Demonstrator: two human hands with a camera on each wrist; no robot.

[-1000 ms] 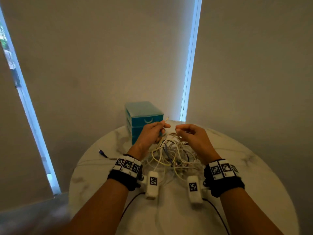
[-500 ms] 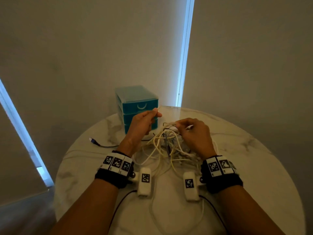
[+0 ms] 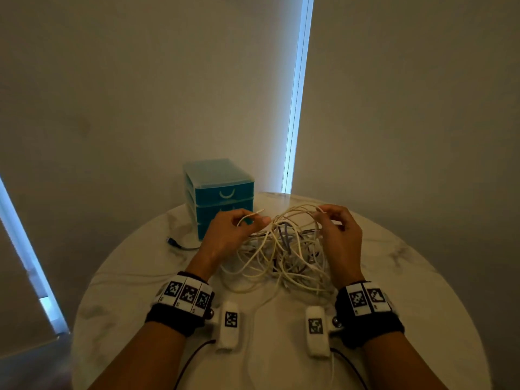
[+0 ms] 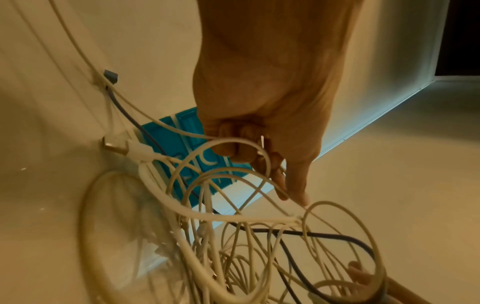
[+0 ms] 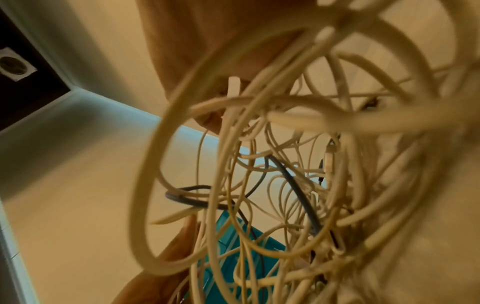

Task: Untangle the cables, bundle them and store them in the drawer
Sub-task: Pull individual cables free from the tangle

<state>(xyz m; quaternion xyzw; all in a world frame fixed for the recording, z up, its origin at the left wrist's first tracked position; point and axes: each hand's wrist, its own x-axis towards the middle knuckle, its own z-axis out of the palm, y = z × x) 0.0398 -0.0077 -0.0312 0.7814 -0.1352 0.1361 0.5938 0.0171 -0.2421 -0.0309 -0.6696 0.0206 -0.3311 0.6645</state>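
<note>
A tangle of white cables (image 3: 284, 257) with a dark cable woven through it lies on the round marble table (image 3: 408, 291). My left hand (image 3: 247, 222) pinches a white cable end (image 3: 257, 212) between thumb and fingers, its tip pointing up and right. In the left wrist view the left hand (image 4: 259, 156) has curled fingers around a white cable loop (image 4: 233, 142). My right hand (image 3: 330, 218) holds white loops lifted from the far right of the tangle. The right wrist view is filled with blurred white cable loops (image 5: 285, 164). The teal drawer unit (image 3: 219, 192) stands behind my left hand, drawers closed.
A dark cable with a blue USB plug (image 3: 171, 241) trails left of the drawer unit on the table. A window strip (image 3: 295, 108) runs down the wall behind. Bare marble lies to the right of my right hand and near the front edge.
Both hands have drawn slightly apart. The right hand has lifted white loops out of the tangle, and the left still pinches the cable end.
</note>
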